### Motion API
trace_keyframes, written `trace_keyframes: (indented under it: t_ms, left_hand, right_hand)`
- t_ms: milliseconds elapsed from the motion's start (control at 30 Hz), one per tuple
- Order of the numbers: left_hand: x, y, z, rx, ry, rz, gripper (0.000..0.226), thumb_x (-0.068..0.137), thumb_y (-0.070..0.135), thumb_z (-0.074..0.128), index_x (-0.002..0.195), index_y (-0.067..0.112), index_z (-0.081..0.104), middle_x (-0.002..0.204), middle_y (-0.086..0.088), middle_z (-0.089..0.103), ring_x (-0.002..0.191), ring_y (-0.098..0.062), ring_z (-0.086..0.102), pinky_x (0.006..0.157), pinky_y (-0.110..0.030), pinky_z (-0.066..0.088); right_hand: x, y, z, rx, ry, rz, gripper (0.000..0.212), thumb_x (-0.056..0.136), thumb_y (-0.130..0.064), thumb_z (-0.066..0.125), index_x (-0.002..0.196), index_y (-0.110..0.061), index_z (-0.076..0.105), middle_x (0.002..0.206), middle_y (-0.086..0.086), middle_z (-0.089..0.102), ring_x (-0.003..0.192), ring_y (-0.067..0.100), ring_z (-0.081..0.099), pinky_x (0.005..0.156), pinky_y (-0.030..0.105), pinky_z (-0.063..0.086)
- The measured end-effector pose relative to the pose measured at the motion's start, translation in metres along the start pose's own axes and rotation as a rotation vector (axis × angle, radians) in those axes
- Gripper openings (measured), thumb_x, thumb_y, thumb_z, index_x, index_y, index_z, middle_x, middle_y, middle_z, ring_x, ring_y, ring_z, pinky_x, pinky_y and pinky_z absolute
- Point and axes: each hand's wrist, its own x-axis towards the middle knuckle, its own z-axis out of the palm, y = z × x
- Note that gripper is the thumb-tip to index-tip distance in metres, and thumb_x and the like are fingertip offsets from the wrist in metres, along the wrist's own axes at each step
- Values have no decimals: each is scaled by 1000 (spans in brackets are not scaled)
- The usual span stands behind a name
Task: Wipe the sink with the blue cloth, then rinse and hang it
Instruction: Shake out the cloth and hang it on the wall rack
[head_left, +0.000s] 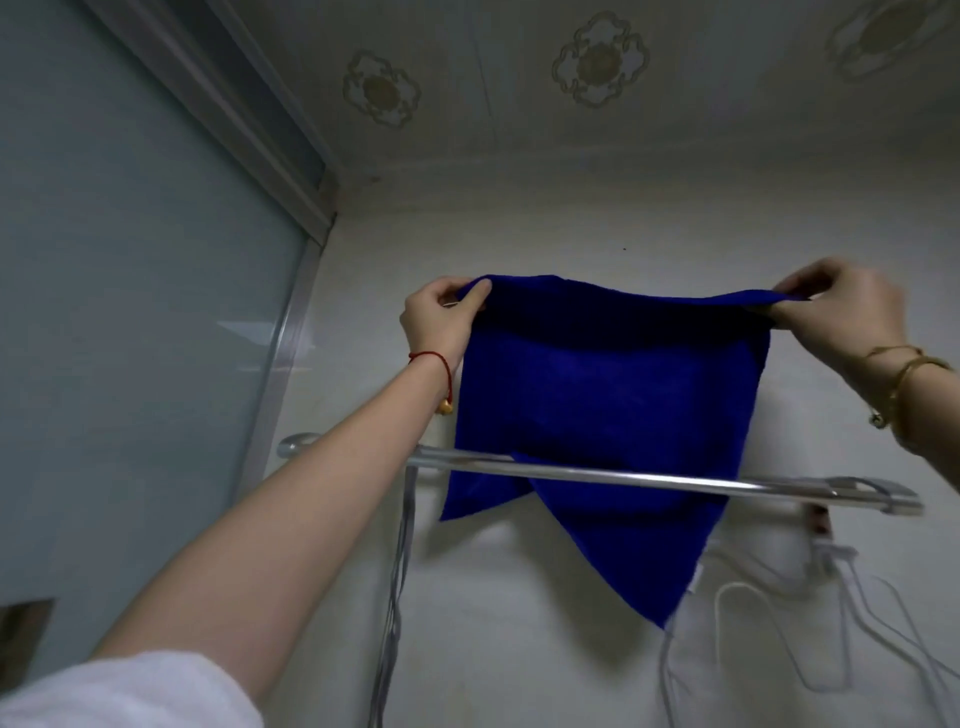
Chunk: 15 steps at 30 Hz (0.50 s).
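Left hand (441, 317): we pinch one top corner of the blue cloth (602, 405).
Right hand (836, 306): we pinch the other corner.
Rail (649, 479): crosses the cloth's low edge.

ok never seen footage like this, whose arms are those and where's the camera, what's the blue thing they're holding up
There is no machine here: the arms belong to a person, and the single camera sits on their head, tilted up toward the wall and ceiling. The left hand and right hand each pinch a top corner of a blue cloth, holding it spread out. The cloth's lower part hangs behind a metal towel rail fixed to the wall, so it is not yet draped over it. White wire hangers hang from the rail's right end, and a frosted glass panel stands to the left.
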Motion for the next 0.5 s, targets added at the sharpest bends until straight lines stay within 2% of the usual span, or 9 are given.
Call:
trace_keyframes:
  t_ms: [167,333,500]
  left_hand:
    - [-33,27,-14,21,17,-9,8,80,29,80,82,28,72,84,1,75,85,-19,72,86,-42,59]
    - [-60,66,-17,-27,44,15,10,82,25,79,82,28,70,86,3,74,84,-14,73,84,-37,60]
    - [-70,99,-12,-13,53,28,9,82,28,79,85,28,70,91,2,75,89,-15,72,85,-38,60]
  right_hand:
    - [-22,-4,-32,58,-31,45,24,80,-21,75,98,-12,63,95,7,60,90,22,55,78,36,49]
    - [-29,-11,-62,120,50,95,31,79,-23,76,103,-9,64,96,7,61,88,19,56,73,30,46]
    - [-22,-16,-85,87,49,120,28,78,-23,76,100,-10,65,100,12,66,93,26,62,83,42,55]
